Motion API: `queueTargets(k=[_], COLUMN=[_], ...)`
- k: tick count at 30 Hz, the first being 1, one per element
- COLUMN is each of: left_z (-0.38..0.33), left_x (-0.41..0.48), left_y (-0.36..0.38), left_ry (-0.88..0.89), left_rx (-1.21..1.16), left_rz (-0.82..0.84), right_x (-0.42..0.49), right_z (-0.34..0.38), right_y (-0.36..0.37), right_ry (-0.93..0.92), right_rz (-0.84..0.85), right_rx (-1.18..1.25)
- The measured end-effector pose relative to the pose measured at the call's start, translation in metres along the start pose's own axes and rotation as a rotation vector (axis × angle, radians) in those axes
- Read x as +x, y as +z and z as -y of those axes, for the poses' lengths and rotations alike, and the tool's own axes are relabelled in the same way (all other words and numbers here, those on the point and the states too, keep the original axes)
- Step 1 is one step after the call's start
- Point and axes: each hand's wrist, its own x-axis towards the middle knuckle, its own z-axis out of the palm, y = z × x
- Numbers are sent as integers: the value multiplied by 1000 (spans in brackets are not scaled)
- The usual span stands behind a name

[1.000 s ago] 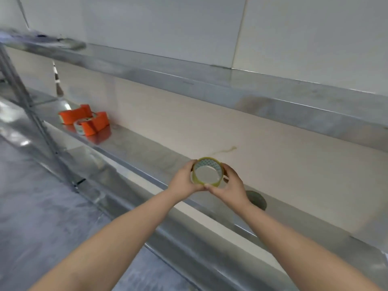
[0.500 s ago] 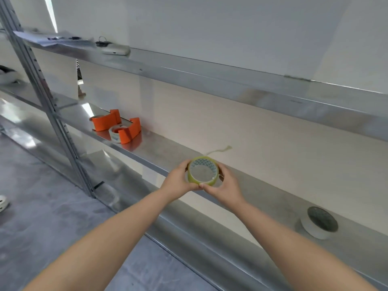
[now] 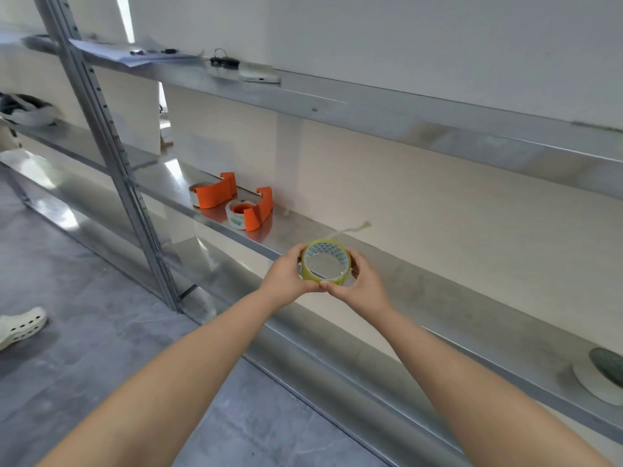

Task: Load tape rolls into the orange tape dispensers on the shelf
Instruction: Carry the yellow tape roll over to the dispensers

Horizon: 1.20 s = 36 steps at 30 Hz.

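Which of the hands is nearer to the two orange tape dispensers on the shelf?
Left. The left hand grips the tape roll on the side facing the orange tape dispensers; the right hand holds the roll's far side.

Both arms reach forward, left hand [image 3: 286,274] and right hand [image 3: 359,281] cupped together, thumbs touching

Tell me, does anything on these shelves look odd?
A loose strip of tape clings to the wall behind the yellow tape roll held in both hands. A white roll lies alone, far right.
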Motion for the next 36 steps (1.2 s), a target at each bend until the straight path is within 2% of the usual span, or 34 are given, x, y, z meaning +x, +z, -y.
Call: queueTargets(k=[13,25,36], left_z=[45,56,93], left_x=[58,145,170], left_y=[-31,-29,-17], left_ry=[-49,-40,-16], left_rx=[-102,-58,-55], left_rz=[-44,86,152], right_x=[80,143,155], right_z=[-8,-25,-51], right_y=[53,54,79], right_ry=[43,134,277], right_rz=[71,-36,-34], right_rx=[29,-75,-134])
